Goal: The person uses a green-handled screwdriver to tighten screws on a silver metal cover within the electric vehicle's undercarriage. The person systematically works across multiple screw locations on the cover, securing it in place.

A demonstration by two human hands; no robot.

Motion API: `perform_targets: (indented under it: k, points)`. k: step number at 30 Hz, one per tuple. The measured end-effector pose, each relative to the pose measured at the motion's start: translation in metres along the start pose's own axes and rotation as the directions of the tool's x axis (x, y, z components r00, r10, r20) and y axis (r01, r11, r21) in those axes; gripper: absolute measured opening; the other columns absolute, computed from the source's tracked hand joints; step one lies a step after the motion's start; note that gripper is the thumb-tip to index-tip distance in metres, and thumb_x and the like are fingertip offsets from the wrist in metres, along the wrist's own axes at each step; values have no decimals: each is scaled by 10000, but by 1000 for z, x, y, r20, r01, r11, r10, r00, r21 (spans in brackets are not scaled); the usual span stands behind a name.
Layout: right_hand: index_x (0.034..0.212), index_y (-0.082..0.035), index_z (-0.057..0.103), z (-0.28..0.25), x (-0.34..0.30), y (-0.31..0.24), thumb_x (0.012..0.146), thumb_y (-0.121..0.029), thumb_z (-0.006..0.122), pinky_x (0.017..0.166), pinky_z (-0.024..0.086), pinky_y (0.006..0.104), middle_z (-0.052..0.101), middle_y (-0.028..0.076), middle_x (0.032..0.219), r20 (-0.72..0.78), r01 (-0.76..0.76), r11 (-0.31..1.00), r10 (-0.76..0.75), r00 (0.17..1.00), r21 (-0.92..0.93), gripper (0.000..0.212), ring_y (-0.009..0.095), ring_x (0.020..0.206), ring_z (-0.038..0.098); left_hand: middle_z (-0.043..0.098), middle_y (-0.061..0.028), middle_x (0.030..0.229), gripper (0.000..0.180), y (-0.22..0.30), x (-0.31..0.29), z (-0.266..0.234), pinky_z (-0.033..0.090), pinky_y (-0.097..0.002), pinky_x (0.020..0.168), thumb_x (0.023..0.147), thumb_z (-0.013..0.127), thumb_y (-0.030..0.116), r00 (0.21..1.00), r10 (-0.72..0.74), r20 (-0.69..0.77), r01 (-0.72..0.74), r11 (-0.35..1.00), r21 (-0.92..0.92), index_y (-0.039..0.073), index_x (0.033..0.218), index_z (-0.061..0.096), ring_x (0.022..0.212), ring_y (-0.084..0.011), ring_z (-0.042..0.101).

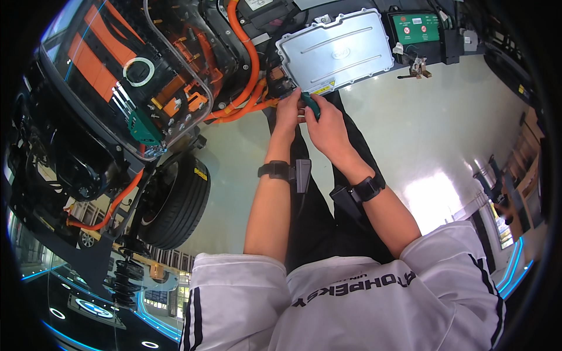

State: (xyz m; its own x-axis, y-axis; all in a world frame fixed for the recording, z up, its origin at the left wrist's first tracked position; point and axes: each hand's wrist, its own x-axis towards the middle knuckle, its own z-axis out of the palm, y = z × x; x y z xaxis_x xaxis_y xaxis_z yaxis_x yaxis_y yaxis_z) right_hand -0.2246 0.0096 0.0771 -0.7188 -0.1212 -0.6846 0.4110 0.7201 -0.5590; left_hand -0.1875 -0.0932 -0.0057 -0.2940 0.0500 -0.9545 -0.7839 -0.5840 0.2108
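Note:
Both my hands meet at the lower left corner of a silver ribbed metal box (336, 52). My right hand (329, 130) is closed around a dark green tool handle (311, 106); the kind of tool cannot be made out. Right beside it, my left hand (286, 116) has its fingers bent together at the box's corner, next to a dark connector (280, 82) and thick orange cables (246, 108). What the left fingers grip, if anything, is hidden.
A green holder with hex keys (143, 127) rests on a transparent cover (193, 120) at the left, near a white ring (139, 71). Below is a tyre (186, 202). Right of the silver box sit a green-labelled black box (415, 28) and a small metal bracket (417, 69).

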Motion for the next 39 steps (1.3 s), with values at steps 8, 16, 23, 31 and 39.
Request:
perform_targets:
  k: [8,16,23,31,39]
  points:
    - [1213,-57,570,4,-4,3,844,-171,612,726,518,466,602,206,936,-60,-106,993,103,993,-47,389,403,817,632,639,-29,762,323,-2,-3,1,468,-248,541,884,637,362,997,62,39,-58,993,-103,40,871,641,650,-127,615]
    - [1220,-28,554,0,-13,-6,863,-218,608,687,519,435,647,180,874,-3,177,937,-186,982,-303,408,355,788,652,626,-32,761,272,-12,4,-5,467,-268,566,906,620,315,999,38,3,-38,992,-118,44,901,645,666,-136,590]
    - [1220,-44,537,4,-9,-13,846,-215,628,643,527,428,644,183,906,-36,188,923,-212,977,-336,421,349,754,658,600,-11,769,286,-9,5,-3,449,-261,571,925,586,319,998,64,-1,-63,977,-202,37,907,633,669,-110,573]
    - [1201,-60,558,2,-9,-20,859,-257,613,646,513,429,668,142,818,-20,86,953,-96,995,-291,398,354,741,652,615,-15,756,275,-3,7,-9,453,-262,546,912,603,311,996,71,60,-50,953,-298,42,877,650,657,-115,593]
    - [1218,-22,524,1,-11,-25,876,-266,596,663,523,444,674,173,850,5,88,953,-90,996,-291,426,369,751,662,554,3,694,280,-4,12,-8,424,-246,518,906,617,324,999,38,28,-30,973,-228,52,843,650,594,-103,525]
